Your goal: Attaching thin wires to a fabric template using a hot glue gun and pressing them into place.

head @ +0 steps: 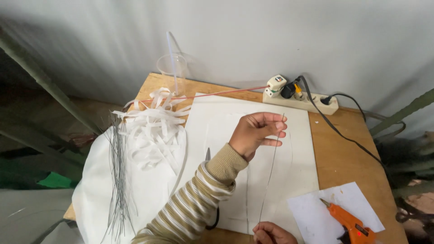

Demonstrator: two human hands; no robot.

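The left hand (257, 133) is up over the middle of the worktop (348, 149). Its fingers are curled, and the fingertips pinch the top end of a thin wire (271, 167). The arm wears a sleeve (199, 199) with tan and white stripes. The right hand (271, 234) is at the bottom edge of the picture. Only part of it shows. Its fingers are closed on the bottom end of the same wire. The wire runs almost straight between the two hands, and it hangs over a big white sheet (221, 131).

The big white sheet lies flat on the wooden worktop. Faint pencil lines are drawn on it. To the left sits a pile of white paper strips (153, 131). They lie on a white cloth (99, 194) that hangs over the left edge of the worktop. A bunch of thin grey wires (118, 180) lies on that cloth too.

At the bottom right is a small white paper (316, 212). An orange glue gun (348, 223) lies on it, with a tiny red light on. At the back of the worktop is a long cream power strip (307, 101). A white plug block with a small green and red label (275, 85) sits at its left end. Black plugs sit beside it, and a black cord (352, 142) runs off to the right. A thin red cord (212, 94) goes from the block to the left. A clear plastic cup (172, 68) with a straw stands at the back, by the grey wall (248, 36).
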